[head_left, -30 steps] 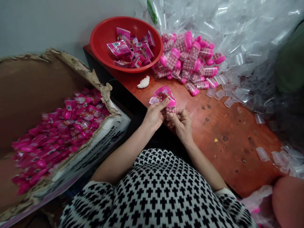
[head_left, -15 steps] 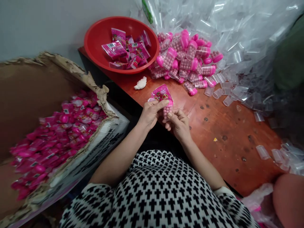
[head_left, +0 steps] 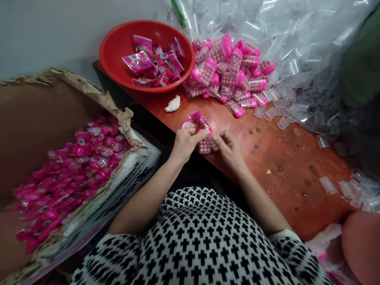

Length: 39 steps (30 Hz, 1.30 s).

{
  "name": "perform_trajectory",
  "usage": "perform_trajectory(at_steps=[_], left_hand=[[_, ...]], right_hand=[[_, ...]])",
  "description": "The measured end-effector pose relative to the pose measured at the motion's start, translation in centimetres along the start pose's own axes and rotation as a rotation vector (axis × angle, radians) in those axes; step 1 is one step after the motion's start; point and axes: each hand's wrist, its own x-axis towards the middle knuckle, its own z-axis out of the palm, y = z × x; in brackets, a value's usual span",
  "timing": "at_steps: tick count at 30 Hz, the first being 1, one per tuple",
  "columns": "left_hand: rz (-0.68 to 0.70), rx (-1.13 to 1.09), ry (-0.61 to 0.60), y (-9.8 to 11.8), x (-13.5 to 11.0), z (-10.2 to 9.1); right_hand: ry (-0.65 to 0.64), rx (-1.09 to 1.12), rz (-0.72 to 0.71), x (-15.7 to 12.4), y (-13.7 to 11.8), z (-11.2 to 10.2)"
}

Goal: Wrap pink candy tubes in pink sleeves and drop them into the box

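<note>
My left hand (head_left: 184, 145) pinches a small clear candy tube (head_left: 204, 145) filled with pink balls, thumb across its upper end. A printed pink packet (head_left: 199, 119) sticks out beyond the thumb, held together with the tube; whether the tube's top sits inside the packet I cannot tell. Just right of the tube, my right hand (head_left: 230, 151) hovers with bent fingers, blurred by motion. Its fingertips are close to the tube, and I see no object in them. Both hands are over the front edge of the reddish table (head_left: 255, 174).
A red basin (head_left: 115, 75) holds several pink packets. Beside it lie a white lump (head_left: 173, 103) and a heap of filled tubes with pink caps (head_left: 234, 77). Clear empty tubes (head_left: 314, 107) pile up at right. A torn cardboard box (head_left: 130, 158) at left contains many packed pink pieces.
My right hand has come off the tube and shifted a little to the right. My left hand keeps its grip on the tube and packet. The whole view has shifted slightly.
</note>
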Motion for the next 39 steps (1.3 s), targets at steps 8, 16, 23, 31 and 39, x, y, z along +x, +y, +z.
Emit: perform_trajectory(at_steps=[8,16,23,31,39], left_hand=[[0.081,0.358,-0.238,1.0,-1.6,0.6],[-0.141,0.133,-0.244,-0.1,-2.1,-0.2],[-0.145,0.032,-0.336,0.0,-1.4,-0.3],[-0.229,-0.182,-0.151,-0.6,-1.1,0.4],[-0.180,-0.511,-0.018,-0.3,-0.1,1.2]], right_hand=[[-0.375,-0.189,-0.159,5.7,-5.3,-1.9],[-0.016,-0.087,-0.246,6.9,-3.0,-2.4],[-0.448,-0.021,-0.084,5.3,-3.8,-2.1],[0.109,-0.045,-0.154,4.7,-2.0,-0.7],[0.095,0.083,0.014,-0.3,-0.4,0.5]])
